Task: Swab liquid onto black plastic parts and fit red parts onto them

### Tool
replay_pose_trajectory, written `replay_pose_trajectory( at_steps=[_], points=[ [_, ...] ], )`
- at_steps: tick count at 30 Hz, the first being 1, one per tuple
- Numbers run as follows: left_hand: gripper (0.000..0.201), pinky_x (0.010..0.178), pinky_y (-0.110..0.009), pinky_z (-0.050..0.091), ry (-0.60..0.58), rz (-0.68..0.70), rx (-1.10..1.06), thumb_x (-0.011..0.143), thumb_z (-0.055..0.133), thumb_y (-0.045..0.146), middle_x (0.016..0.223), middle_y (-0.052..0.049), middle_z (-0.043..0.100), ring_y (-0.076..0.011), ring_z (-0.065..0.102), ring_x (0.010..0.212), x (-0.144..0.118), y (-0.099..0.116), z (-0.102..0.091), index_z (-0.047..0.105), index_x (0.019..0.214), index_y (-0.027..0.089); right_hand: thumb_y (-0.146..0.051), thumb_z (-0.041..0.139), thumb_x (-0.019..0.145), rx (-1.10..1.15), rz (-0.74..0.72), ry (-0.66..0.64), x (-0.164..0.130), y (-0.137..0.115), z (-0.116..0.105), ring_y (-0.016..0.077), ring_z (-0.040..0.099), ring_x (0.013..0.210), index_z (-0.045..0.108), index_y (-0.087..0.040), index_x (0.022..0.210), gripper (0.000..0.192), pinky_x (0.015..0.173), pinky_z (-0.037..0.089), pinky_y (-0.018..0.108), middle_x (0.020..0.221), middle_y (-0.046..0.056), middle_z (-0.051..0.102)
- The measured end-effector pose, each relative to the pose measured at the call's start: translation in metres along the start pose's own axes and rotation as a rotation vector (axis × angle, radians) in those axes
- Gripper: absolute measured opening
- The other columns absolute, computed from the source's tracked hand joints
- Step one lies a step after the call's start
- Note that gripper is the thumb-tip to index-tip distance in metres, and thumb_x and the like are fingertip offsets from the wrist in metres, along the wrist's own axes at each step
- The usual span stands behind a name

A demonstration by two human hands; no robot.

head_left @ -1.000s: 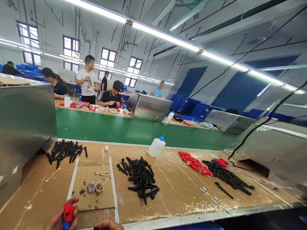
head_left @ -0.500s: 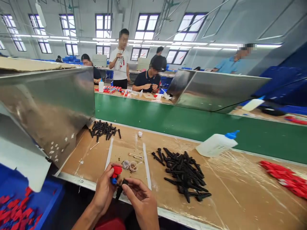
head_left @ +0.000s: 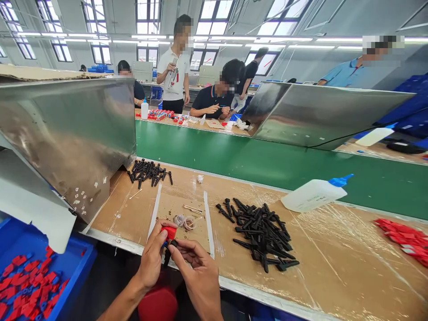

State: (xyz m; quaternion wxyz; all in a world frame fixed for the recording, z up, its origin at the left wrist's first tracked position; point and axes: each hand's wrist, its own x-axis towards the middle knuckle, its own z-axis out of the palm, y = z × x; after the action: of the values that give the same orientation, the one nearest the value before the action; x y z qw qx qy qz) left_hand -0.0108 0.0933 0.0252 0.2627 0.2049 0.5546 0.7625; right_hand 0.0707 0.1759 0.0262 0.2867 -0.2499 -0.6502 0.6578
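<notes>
My left hand (head_left: 152, 254) is closed around a small red and blue plastic part (head_left: 170, 232), held just over the table's front edge. My right hand (head_left: 195, 263) pinches a black plastic stick-shaped part (head_left: 166, 257), its upper end against the red part. My fingers hide where the two pieces meet. Just beyond my hands, two small round cups (head_left: 190, 223) and several cotton swabs (head_left: 193, 208) lie on the brown work surface between white tape strips. A heap of black stick-shaped parts (head_left: 262, 234) is to the right, and a smaller heap (head_left: 150, 173) lies at the back left.
A white squeeze bottle with a blue cap (head_left: 312, 195) lies tilted at the back right, near red parts (head_left: 403, 240). A metal panel (head_left: 73, 133) stands left, above a blue bin (head_left: 76, 267) of red parts. Beyond the green belt (head_left: 214, 149), co-workers (head_left: 214, 96) sit and stand.
The black part and the red part have come together between my hands; a gap showed between them before. The camera view has shifted slightly.
</notes>
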Motion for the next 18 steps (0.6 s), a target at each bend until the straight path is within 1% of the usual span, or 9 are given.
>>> replay_pose_trajectory(
  at_steps=[4, 6, 7, 9, 10, 12, 14, 15, 18],
  points=[
    [0.028, 0.087, -0.028, 0.037, -0.025, 0.011, 0.021, 0.096, 0.042, 0.036, 0.104, -0.004, 0.059, -0.0202, 0.051, 0.095, 0.0, 0.002, 0.001, 0.064, 0.107, 0.022, -0.035, 0.081, 0.068, 0.075, 0.069, -0.033, 0.004, -0.001, -0.003, 0.0172, 0.067, 0.067, 0.07, -0.015, 0.083, 0.028, 0.063, 0.057, 0.027, 0.073, 0.006, 0.072],
    [0.032, 0.089, -0.029, 0.037, -0.077, 0.007, 0.051, 0.096, 0.041, 0.038, 0.104, -0.005, 0.061, -0.0211, 0.052, 0.096, 0.001, 0.005, 0.0, 0.065, 0.108, 0.021, -0.034, 0.084, 0.065, 0.139, 0.121, -0.078, 0.007, -0.002, -0.006, 0.0155, 0.065, 0.063, 0.068, -0.016, 0.081, 0.03, 0.061, 0.056, 0.026, 0.069, 0.003, 0.07],
    [0.035, 0.091, -0.031, 0.037, -0.109, 0.005, 0.061, 0.097, 0.038, 0.04, 0.107, -0.006, 0.061, -0.0219, 0.053, 0.098, 0.001, 0.007, -0.001, 0.064, 0.11, 0.021, -0.032, 0.085, 0.063, 0.179, 0.144, -0.109, 0.009, -0.002, -0.008, 0.0142, 0.063, 0.06, 0.066, -0.016, 0.084, 0.033, 0.059, 0.055, 0.025, 0.066, 0.001, 0.068],
    [0.041, 0.099, -0.033, 0.034, -0.167, 0.005, 0.078, 0.098, 0.033, 0.042, 0.119, -0.008, 0.059, -0.0239, 0.052, 0.11, -0.001, 0.011, -0.001, 0.06, 0.121, 0.022, -0.029, 0.088, 0.06, 0.244, 0.168, -0.177, 0.012, -0.004, -0.011, 0.0119, 0.06, 0.055, 0.064, -0.019, 0.096, 0.044, 0.055, 0.052, 0.022, 0.062, -0.004, 0.065],
    [0.044, 0.103, -0.034, 0.031, -0.191, 0.008, 0.092, 0.098, 0.031, 0.043, 0.127, -0.008, 0.056, -0.0246, 0.048, 0.118, -0.002, 0.013, -0.001, 0.055, 0.129, 0.023, -0.027, 0.088, 0.059, 0.258, 0.168, -0.214, 0.013, -0.005, -0.013, 0.012, 0.06, 0.056, 0.063, -0.02, 0.104, 0.051, 0.057, 0.052, 0.023, 0.066, -0.004, 0.067],
    [0.049, 0.111, -0.035, 0.023, -0.225, 0.032, 0.14, 0.098, 0.031, 0.044, 0.14, -0.007, 0.047, -0.0243, 0.038, 0.132, -0.006, 0.014, -0.002, 0.04, 0.143, 0.026, -0.027, 0.088, 0.06, 0.257, 0.162, -0.292, 0.015, -0.008, -0.016, 0.0151, 0.065, 0.071, 0.062, -0.022, 0.115, 0.061, 0.067, 0.054, 0.025, 0.086, 0.002, 0.072],
    [0.056, 0.115, -0.036, 0.015, -0.252, 0.059, 0.193, 0.098, 0.032, 0.046, 0.148, -0.008, 0.039, -0.0236, 0.03, 0.138, -0.009, 0.013, -0.003, 0.024, 0.15, 0.028, -0.027, 0.087, 0.062, 0.237, 0.167, -0.357, 0.014, -0.012, -0.019, 0.0191, 0.066, 0.091, 0.063, -0.023, 0.12, 0.063, 0.081, 0.054, 0.028, 0.109, 0.006, 0.071],
    [0.06, 0.116, -0.037, 0.014, -0.263, 0.073, 0.219, 0.097, 0.033, 0.047, 0.149, -0.009, 0.038, -0.024, 0.03, 0.138, -0.01, 0.012, -0.003, 0.019, 0.152, 0.028, -0.027, 0.087, 0.062, 0.225, 0.178, -0.378, 0.014, -0.013, -0.021, 0.0206, 0.065, 0.097, 0.064, -0.024, 0.121, 0.064, 0.084, 0.053, 0.03, 0.114, 0.007, 0.069],
    [0.07, 0.113, -0.042, 0.019, -0.312, 0.122, 0.299, 0.093, 0.034, 0.056, 0.147, -0.014, 0.038, -0.0282, 0.039, 0.131, -0.014, 0.01, -0.005, 0.016, 0.153, 0.025, -0.03, 0.087, 0.06, 0.184, 0.221, -0.388, 0.011, -0.016, -0.025, 0.0241, 0.065, 0.099, 0.068, -0.023, 0.117, 0.06, 0.085, 0.054, 0.034, 0.111, 0.007, 0.071]
  ],
)
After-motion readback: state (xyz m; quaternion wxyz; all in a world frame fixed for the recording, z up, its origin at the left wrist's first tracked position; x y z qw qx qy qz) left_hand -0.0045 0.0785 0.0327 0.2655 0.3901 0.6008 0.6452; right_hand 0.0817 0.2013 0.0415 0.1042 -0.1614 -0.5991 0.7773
